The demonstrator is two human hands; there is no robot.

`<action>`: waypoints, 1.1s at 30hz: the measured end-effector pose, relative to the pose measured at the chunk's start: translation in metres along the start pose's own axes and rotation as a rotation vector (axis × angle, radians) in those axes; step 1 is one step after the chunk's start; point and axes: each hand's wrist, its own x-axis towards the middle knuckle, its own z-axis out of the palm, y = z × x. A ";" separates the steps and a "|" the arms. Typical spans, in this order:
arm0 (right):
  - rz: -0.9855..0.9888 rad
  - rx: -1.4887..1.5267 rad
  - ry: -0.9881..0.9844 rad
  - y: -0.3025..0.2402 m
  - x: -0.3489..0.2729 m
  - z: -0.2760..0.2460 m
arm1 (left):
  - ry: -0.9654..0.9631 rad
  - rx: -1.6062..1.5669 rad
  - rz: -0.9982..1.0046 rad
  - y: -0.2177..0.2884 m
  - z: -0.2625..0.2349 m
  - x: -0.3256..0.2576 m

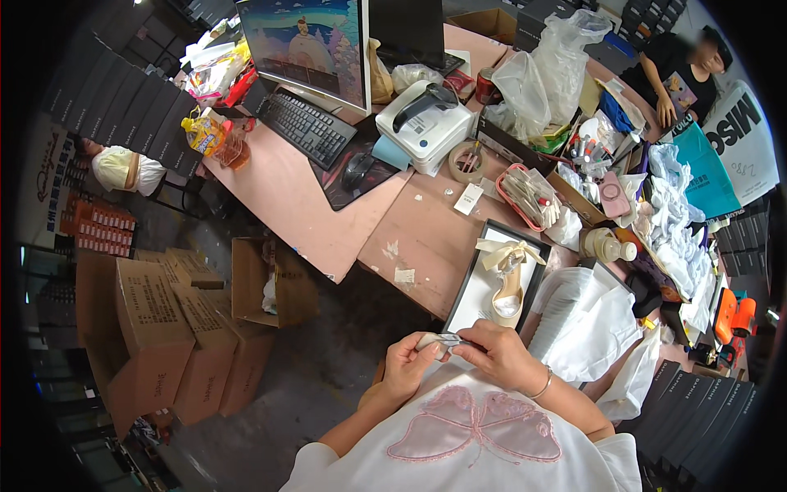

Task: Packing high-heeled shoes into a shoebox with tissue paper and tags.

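Just in front of my chest my two hands meet. My left hand (412,363) is closed around a small pale beige piece (439,344), possibly part of a shoe, mostly covered by the fingers. My right hand (497,353) pinches a small grey metal tool (452,339) whose tip touches that piece; its exact kind is too small to tell. Beyond the hands, a beige sandal with a ribbon bow (508,283) lies in a black-rimmed shoebox (473,302) lined with white.
White wrapping sheets (574,316) lie right of the shoebox. Farther back stand a tape roll (468,162), a red basket (525,197), a label printer (426,123) with a scanner, a keyboard (305,125) and a monitor (307,45). Cartons (156,336) stand at left; another person (680,78) sits far right.
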 end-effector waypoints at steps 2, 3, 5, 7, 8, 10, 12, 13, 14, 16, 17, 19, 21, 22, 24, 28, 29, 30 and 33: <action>-0.016 0.058 -0.010 0.009 -0.001 0.002 | -0.012 -0.019 -0.022 -0.001 0.000 0.000; -0.025 0.087 -0.014 0.013 -0.001 0.002 | -0.016 -0.011 -0.024 -0.001 0.000 0.001; -0.006 0.084 -0.016 0.009 0.001 -0.002 | -0.021 -0.002 -0.019 0.001 0.001 0.003; 0.001 0.072 -0.008 0.006 0.002 -0.004 | -0.021 0.001 -0.002 0.003 0.002 0.007; -0.002 0.062 0.001 0.005 0.002 -0.005 | -0.030 0.000 -0.002 0.002 0.001 0.008; -0.016 0.048 0.014 0.005 0.002 -0.006 | -0.049 -0.005 0.001 0.001 -0.001 0.009; -0.038 0.040 0.021 0.009 0.003 -0.004 | -0.043 0.030 -0.032 0.002 -0.002 0.008; -0.029 0.085 0.002 0.012 0.004 -0.004 | -0.044 0.044 -0.046 0.001 -0.002 0.008; -0.020 0.130 -0.018 0.018 0.007 -0.002 | -0.036 0.012 -0.047 0.000 -0.004 0.009; 0.058 0.229 -0.020 0.038 0.018 0.007 | -0.019 -0.054 -0.049 -0.007 -0.008 0.013; 0.128 0.284 -0.002 0.056 0.027 0.017 | 0.028 -0.130 -0.081 -0.005 -0.006 0.016; 0.341 0.351 -0.010 0.079 0.052 0.023 | 0.121 -0.277 -0.146 0.003 -0.001 0.024; 0.336 0.317 0.121 0.104 0.089 0.017 | 0.130 -0.285 -0.186 -0.001 -0.005 0.024; 0.269 0.235 0.175 0.127 0.110 0.014 | 0.123 -0.283 -0.204 0.000 -0.006 0.023; 0.153 0.005 0.330 0.127 0.152 -0.009 | 0.123 -0.287 -0.219 -0.001 -0.012 0.022; 0.229 -0.217 0.382 0.167 0.223 -0.050 | 0.172 -0.322 -0.218 -0.001 -0.021 0.021; 0.192 -0.306 0.400 0.179 0.235 -0.060 | 0.178 -0.322 -0.222 0.000 -0.022 0.021; 0.197 -0.341 0.386 0.188 0.249 -0.066 | 0.193 -0.325 -0.222 0.000 -0.025 0.020; 0.168 -0.432 0.420 0.201 0.277 -0.093 | 0.206 -0.319 -0.231 0.004 -0.030 0.023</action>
